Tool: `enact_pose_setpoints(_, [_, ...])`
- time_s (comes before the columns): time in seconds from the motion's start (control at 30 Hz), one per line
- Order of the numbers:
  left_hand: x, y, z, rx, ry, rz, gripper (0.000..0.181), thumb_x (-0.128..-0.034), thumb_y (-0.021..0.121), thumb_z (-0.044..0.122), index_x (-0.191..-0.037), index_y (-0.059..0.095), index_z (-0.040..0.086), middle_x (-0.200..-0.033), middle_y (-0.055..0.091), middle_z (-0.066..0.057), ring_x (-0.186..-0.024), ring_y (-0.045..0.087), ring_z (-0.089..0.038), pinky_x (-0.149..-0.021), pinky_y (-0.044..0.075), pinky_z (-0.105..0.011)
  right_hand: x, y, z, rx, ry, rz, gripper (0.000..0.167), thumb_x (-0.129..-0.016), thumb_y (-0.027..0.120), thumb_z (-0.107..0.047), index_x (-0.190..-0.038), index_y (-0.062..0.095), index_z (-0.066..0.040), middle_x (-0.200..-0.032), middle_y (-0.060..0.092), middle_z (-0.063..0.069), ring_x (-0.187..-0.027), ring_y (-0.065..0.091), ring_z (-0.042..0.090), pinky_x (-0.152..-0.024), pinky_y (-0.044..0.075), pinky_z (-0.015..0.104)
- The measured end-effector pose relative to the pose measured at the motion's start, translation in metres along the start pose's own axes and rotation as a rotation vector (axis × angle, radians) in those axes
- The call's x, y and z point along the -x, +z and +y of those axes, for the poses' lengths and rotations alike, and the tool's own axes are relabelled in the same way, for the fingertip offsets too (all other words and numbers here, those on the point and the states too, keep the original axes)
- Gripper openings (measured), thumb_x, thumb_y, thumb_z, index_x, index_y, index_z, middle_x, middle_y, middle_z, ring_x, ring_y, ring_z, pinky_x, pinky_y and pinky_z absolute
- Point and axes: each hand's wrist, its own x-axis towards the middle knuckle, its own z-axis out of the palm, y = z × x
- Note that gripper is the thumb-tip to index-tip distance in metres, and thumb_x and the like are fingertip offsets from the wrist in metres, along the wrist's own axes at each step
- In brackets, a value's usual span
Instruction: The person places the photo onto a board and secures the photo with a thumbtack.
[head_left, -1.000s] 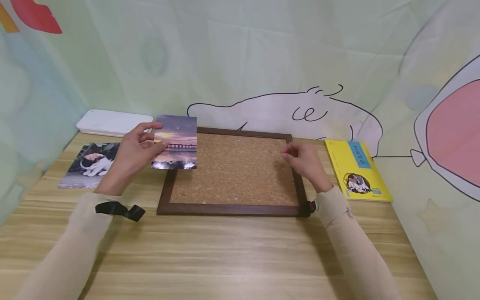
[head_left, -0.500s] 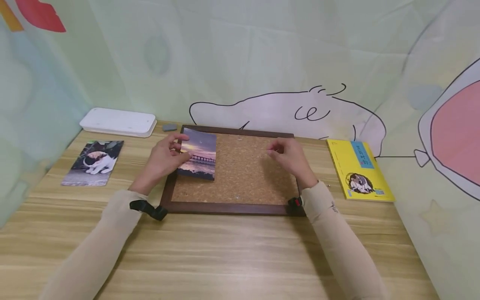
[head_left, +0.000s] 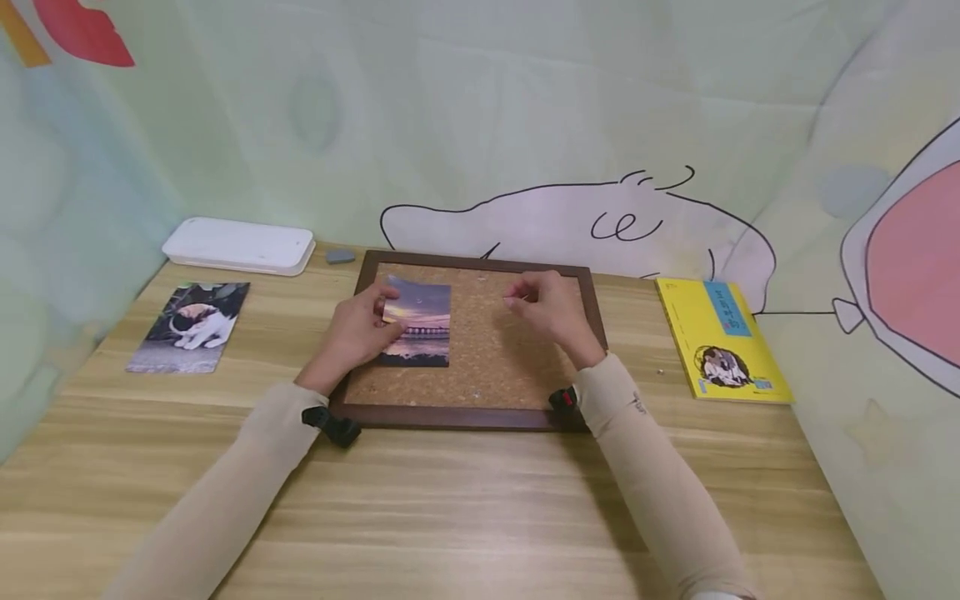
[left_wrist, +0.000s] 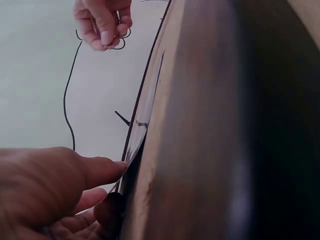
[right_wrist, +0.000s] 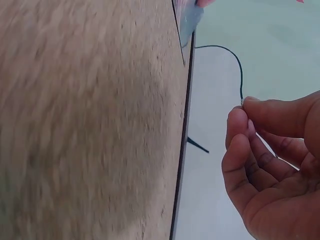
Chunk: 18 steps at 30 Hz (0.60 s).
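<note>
In the head view my left hand (head_left: 352, 337) pinches the left edge of a sunset photo (head_left: 423, 333), which lies over the left part of a brown-framed cork board (head_left: 495, 358). The left wrist view shows the photo (left_wrist: 150, 107) edge-on, bowed between thumb and fingers of the left hand (left_wrist: 60, 192), its near edge lifted off the cork. My right hand (head_left: 551, 308) is above the right half of the board. Its thumb and fingertip pinch a tiny pale thing (right_wrist: 242, 101), seemingly a pin; the right hand (right_wrist: 275, 160) touches neither photo nor cork.
A cat photo (head_left: 191, 329) lies on the left of the table. Behind are a white case (head_left: 238, 244) and a small grey block (head_left: 340, 256). On the right are a yellow book (head_left: 712, 333) and a tiny shiny piece (head_left: 661, 372).
My left hand has carried the sunset photo right and down, from the board's left edge onto the cork. My right hand has moved left over the board, fingertips still together.
</note>
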Motion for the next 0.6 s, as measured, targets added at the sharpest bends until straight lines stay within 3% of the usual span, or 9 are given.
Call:
enact_pose_setpoints(0.33, [-0.001,0.005,-0.002,-0.067,0.082,0.032,0.043,-0.0987,0.073,0.012,-0.139,0.067,-0.002,-0.102,0.060,-0.019,-0.087,0.056,-0.029,-0.076,0.040,-0.034,-0.016,0.033,-0.017,0.003,0.033,-0.102,0.009,-0.102,0.072,-0.014,-0.103,0.079,-0.007,-0.106,0.077,0.011,-0.096,0.068,0.023,-0.080,0.052,0.032])
enact_pose_setpoints(0.5, [0.000,0.007,-0.003,-0.077,0.107,0.068,0.041,-0.0987,0.072,0.010,-0.138,0.067,-0.002,-0.100,0.057,-0.018,-0.086,0.053,-0.030,-0.078,0.035,-0.036,-0.027,0.049,-0.024,0.012,-0.004,-0.134,0.008,-0.100,0.073,-0.012,-0.101,0.079,-0.007,-0.103,0.079,0.011,-0.093,0.069,0.021,-0.079,0.051,0.028])
enact_pose_setpoints(0.6, [0.000,0.009,-0.004,-0.084,0.113,0.073,0.041,-0.0992,0.071,0.009,-0.138,0.067,-0.002,-0.107,0.060,-0.020,-0.088,0.053,-0.031,-0.079,0.035,-0.037,-0.033,0.057,-0.027,0.013,-0.032,-0.144,0.006,-0.098,0.074,-0.010,-0.100,0.079,-0.007,-0.099,0.079,0.010,-0.087,0.067,0.017,-0.074,0.049,0.024])
